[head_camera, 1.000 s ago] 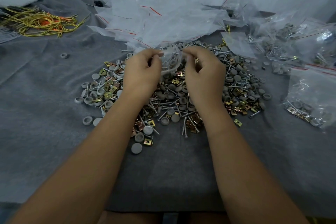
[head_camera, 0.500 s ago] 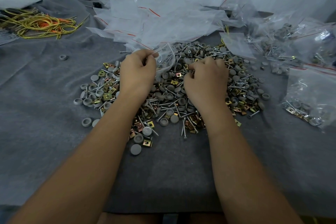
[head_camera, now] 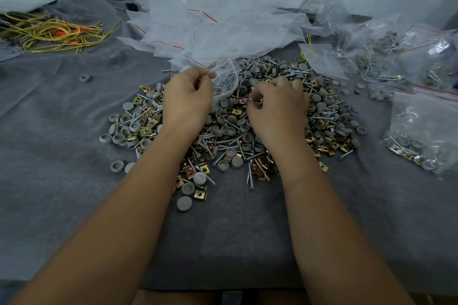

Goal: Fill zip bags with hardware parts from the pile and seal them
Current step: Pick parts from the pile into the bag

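**Bag filling, risks at the pile**

Left hand [head_camera: 187, 96]: fingers curled, pinching the mouth of a clear zip bag [head_camera: 226, 79] held over the far side of the pile [head_camera: 230, 126]. A few screws show through the film. The bag hangs slack between the hands.

Right hand [head_camera: 277, 106]: fingers curled down into the pile, closed on a small clutch of parts; exactly which parts cannot be told. The hands are apart, with the bag's open side toward the right one.

Pile: screws, grey caps and brass clips mixed, on grey cloth [head_camera: 74, 181].

Filled bags [head_camera: 421, 131]: lying to the right, red seal strips visible. Empty bags [head_camera: 210, 30]: heaped behind the pile.

Risks, as judged:
- Mouth held by one edge only; it may sag shut, and parts would spill back.
- Screw points may snag or pierce the thin film.
- A mixed grab may give the wrong count of each part.
- A part caught in the zip track would stop the seal closing.
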Demonstrator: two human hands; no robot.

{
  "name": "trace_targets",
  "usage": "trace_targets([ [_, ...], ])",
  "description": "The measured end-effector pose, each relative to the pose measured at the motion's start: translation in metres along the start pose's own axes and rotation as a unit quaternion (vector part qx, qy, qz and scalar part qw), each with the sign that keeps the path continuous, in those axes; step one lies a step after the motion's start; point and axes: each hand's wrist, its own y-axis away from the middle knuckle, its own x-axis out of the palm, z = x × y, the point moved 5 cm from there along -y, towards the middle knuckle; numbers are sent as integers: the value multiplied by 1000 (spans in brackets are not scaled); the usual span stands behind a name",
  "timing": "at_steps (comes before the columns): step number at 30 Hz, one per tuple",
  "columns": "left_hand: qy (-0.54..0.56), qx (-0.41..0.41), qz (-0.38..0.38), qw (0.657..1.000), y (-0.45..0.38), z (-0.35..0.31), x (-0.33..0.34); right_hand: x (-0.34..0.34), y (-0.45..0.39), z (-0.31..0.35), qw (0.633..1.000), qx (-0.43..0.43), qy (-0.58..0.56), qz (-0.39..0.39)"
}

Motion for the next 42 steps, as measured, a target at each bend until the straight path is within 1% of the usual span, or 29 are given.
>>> trace_targets([
  [3, 3, 0, 1, 1000, 0, 0, 0, -8, -1, 3, 998, -12, -41, -53],
  [5, 4, -2, 2, 1000, -1, 1, 0, -13, -1, 5, 991, -19, -98, -86],
  [8, 5, -3, 3, 1000, -1, 1, 1, -17, -1, 4, 965, 10, -236, -115],
  [10, 5, -2, 2, 1000, -1, 1, 1, -20, 1, 3, 949, 27, -286, -133],
  [12, 6, 1, 2, 1000, 0, 0, 1, -21, 2, 5, 934, 25, -332, -133],
  [15, -4, 19, 11, 1000, 1, -5, 2, -17, 2, 12, 920, -4, -380, -92],
  [17, -8, 37, 21, 999, 3, -7, 4, -13, 3, 15, 928, -23, -364, -70],
  [21, -35, 63, 37, 997, 6, -11, 6, -9, 4, 18, 942, -49, -326, -52],
  [26, -57, 85, 48, 994, 8, -16, 6, 0, 4, 24, 955, -65, -289, 11],
  [28, -71, 99, 46, 992, 9, -17, 6, 0, 4, 26, 960, -76, -269, 12],
  [33, -71, 98, 37, 992, 10, -19, 5, -2, 7, 26, 964, -86, -251, 14],
  [38, -72, 94, 41, 992, 10, -18, 5, 3, 7, 27, 962, -84, -254, 62],
  [40, -72, 99, 47, 991, 10, -18, 6, 2, 6, 26, 962, -80, -255, 50],
  [42, -69, 103, 55, 991, 10, -17, 8, -1, 5, 25, 966, -85, -243, 11],
])
